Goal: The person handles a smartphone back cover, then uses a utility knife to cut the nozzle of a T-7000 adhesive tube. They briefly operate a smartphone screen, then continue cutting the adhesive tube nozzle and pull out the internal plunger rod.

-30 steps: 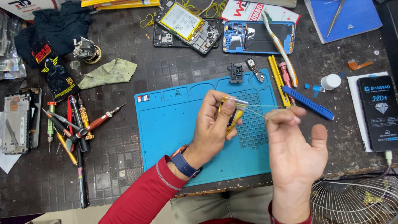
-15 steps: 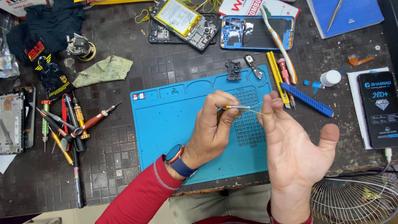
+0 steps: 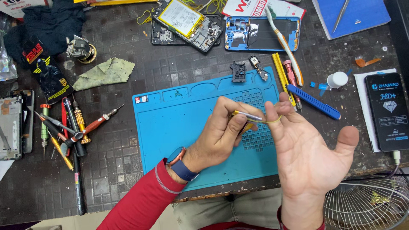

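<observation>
My left hand [image 3: 221, 132], in a red sleeve with a watch on the wrist, grips thin metal tweezers [image 3: 248, 115] with a yellow handle over the blue work mat [image 3: 179, 127]. A thin yellowish strand [image 3: 272, 121] runs from the tweezers' tip to the fingertips of my right hand [image 3: 309, 153]. That hand is turned palm up, fingers spread and thumb far out to the right. Whether the strand is stuck to the fingertips or just lies on them I cannot tell.
Two opened phones [image 3: 187, 23] [image 3: 260, 34] lie at the back, small black parts [image 3: 238, 71] on the mat's far edge. Screwdrivers [image 3: 72, 127] lie left, a green cloth [image 3: 104, 73] beyond them. To the right are a blue tool [image 3: 313, 101], a toothbrush [image 3: 285, 42], a phone box [image 3: 387, 110] and a fan grille [image 3: 366, 204].
My right hand has turned from a thumb pinch to an open palm-up spread. The left hand with the tweezers has stayed in about the same place.
</observation>
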